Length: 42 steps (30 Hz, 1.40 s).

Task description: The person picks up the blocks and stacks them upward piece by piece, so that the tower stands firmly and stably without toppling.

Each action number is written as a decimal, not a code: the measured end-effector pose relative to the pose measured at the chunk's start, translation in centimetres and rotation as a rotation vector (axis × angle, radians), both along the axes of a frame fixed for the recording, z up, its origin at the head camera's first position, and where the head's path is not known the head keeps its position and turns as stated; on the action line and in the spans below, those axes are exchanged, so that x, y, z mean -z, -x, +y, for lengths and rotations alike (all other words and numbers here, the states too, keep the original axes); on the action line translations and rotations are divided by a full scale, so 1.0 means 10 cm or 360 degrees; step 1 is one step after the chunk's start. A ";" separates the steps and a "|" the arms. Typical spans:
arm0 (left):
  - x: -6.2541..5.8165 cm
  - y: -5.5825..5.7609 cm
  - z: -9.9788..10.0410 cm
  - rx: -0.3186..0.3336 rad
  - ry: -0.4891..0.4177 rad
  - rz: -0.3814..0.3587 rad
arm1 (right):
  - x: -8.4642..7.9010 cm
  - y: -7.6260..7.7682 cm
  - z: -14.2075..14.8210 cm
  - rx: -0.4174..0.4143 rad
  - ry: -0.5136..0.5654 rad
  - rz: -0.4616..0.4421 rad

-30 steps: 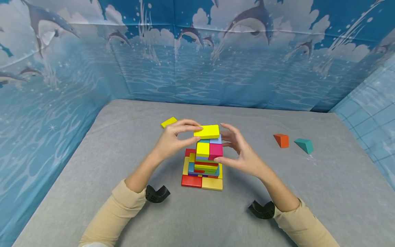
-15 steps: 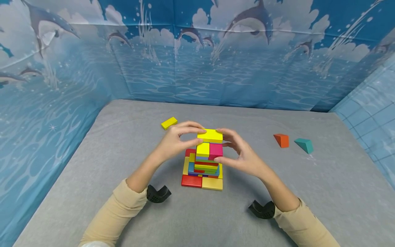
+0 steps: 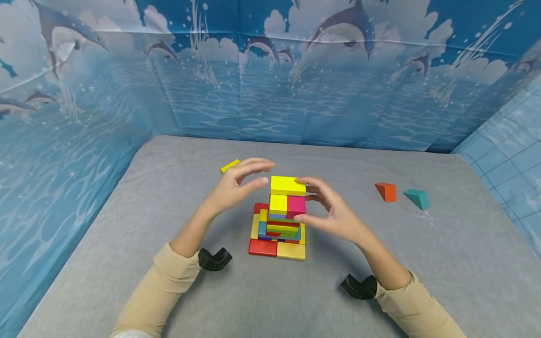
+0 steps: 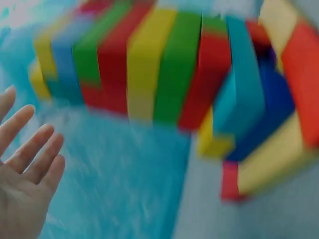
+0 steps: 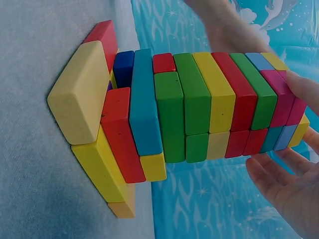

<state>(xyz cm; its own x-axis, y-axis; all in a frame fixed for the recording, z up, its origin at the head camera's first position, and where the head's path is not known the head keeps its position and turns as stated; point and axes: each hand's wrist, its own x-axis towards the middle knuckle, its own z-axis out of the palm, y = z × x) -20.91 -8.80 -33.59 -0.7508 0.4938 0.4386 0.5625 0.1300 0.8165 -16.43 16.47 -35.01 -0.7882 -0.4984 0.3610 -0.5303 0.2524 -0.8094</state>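
Note:
A tower of coloured blocks (image 3: 282, 228) rises from a wider base of red and pale yellow blocks (image 3: 290, 251). Across its top lies a yellow block (image 3: 288, 185). My right hand (image 3: 334, 213) holds the tower's upper right side. In the right wrist view its thumb (image 5: 303, 89) lies by the magenta blocks (image 5: 277, 97), the other fingers along the opposite side. Left of the top, my left hand (image 3: 232, 190) is apart from the tower, thumb and fingers spread with nothing between them. The left wrist view is blurred, with that hand (image 4: 25, 174) beside the stack.
Behind my left hand a loose yellow block (image 3: 229, 165) lies on the grey cloth (image 3: 177, 159). Farther right are an orange wedge block (image 3: 386, 192) and a teal wedge block (image 3: 417, 199). A blue dolphin-print curtain (image 3: 270, 108) stands behind and at the left.
The yellow block was lowered rightward onto the tower top by the left hand, which then let go and drew back left. The right index finger came down onto the yellow block's right end.

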 end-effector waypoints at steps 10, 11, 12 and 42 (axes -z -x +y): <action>0.65 0.64 -0.53 -0.0600 0.0239 -0.0086 | -0.01 -0.02 0.00 0.0021 -0.0023 0.0001; 0.70 0.67 -0.57 -0.0613 0.0271 -0.0116 | -0.01 -0.02 0.00 0.0017 -0.0021 0.0007; 0.76 0.70 -0.60 -0.0626 0.0302 -0.0137 | -0.01 -0.01 0.00 0.0017 -0.0022 0.0009; 0.85 0.72 -0.59 -0.0883 0.0043 0.0080 | -0.02 -0.01 0.01 0.0017 -0.0032 0.0008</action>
<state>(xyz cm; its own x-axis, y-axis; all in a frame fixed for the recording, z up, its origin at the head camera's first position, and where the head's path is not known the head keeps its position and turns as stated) -28.12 -14.72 -42.06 -0.8800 0.0419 0.4731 0.4417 0.4384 0.7827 -16.32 16.54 -34.81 -0.7916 -0.4971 0.3552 -0.5317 0.2741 -0.8013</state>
